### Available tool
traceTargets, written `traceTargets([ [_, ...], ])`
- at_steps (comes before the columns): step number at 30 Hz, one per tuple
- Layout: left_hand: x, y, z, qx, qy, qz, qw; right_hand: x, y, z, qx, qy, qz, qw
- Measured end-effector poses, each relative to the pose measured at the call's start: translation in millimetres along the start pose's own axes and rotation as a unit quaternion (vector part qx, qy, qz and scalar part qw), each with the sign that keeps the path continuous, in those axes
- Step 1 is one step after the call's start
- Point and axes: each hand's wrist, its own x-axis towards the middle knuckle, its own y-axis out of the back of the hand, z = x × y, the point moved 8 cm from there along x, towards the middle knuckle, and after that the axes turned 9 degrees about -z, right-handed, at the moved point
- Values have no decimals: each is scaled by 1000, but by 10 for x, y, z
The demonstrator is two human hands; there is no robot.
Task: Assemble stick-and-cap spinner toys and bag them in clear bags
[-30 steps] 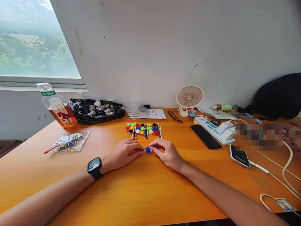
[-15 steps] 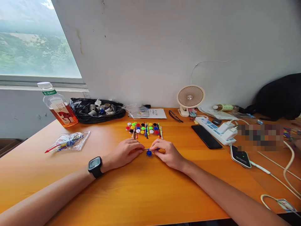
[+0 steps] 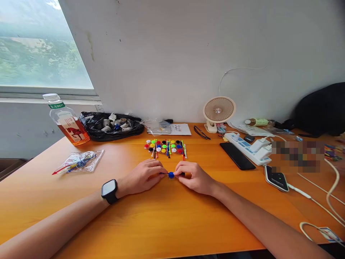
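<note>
My left hand and my right hand rest on the orange table, fingertips meeting in the middle. Between them sits a small blue round piece threaded on a thin blue stick; both hands pinch it from either side. My left wrist wears a black smartwatch. Just beyond the hands lies a neat cluster of coloured round pieces and coloured sticks.
A clear bag of coloured sticks lies at left, near a tea bottle and a black bag of small parts. To the right are a small fan, glasses, power strip, black phone, cables.
My hands drew closer together and the blue piece slid slightly toward me; the stick between my fingertips is now mostly covered.
</note>
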Motion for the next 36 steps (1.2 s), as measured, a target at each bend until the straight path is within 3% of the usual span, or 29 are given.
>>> traceTargets([
  [9, -13, 64, -45, 30, 35, 16, 999, 83, -7, 86, -1, -27, 33, 999],
  [19, 30, 1, -6, -10, 34, -26, 999, 88, -54, 114, 6, -48, 15, 999],
  [29, 43, -4, 16, -3, 34, -30, 999, 106, -33, 29, -32, -41, -1, 999],
  [32, 19, 46, -10, -16, 44, -8, 999, 68, 107, 17, -48, -68, 54, 995],
  [34, -6, 104, -35, -31, 52, 21, 998, 28, 221, 51, -46, -111, 109, 987],
  [36, -36, 169, -70, -43, 63, 55, 996, 4, 264, 113, -6, -156, 125, 980],
])
